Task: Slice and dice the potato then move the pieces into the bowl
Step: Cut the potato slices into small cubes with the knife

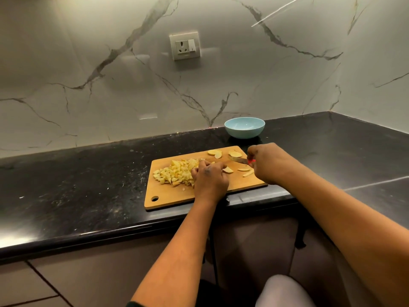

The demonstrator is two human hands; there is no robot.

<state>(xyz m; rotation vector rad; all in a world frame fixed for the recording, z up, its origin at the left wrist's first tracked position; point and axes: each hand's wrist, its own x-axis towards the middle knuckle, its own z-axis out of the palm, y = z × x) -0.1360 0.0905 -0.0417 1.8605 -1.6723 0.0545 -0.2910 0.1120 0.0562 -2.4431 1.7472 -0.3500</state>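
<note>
Her left hand [209, 176] rests knuckles-up on the cutting board [168, 199], fingers curled down against the edge of the diced pile; whether it pins a piece underneath I cannot tell. It looks placed to keep the cubes herded while the cutting goes on. The right hand [269, 163] grips the red-handled knife [242, 160], blade lying low and pointing left across the board.

Farthest left, the diced potato [174, 172] is heaped on the board's left half, out of the blade's way. A wedge [228, 170] lies just beside the left hand, then two thin strips [246, 172] near the right wrist. Uncut slices [235, 154] wait along the far edge, likely parked within reach. The blue bowl [244, 127] stands beyond the board's far right corner, nothing visible in it, so I'd judge the dicing unfinished and the transfer not begun.
</note>
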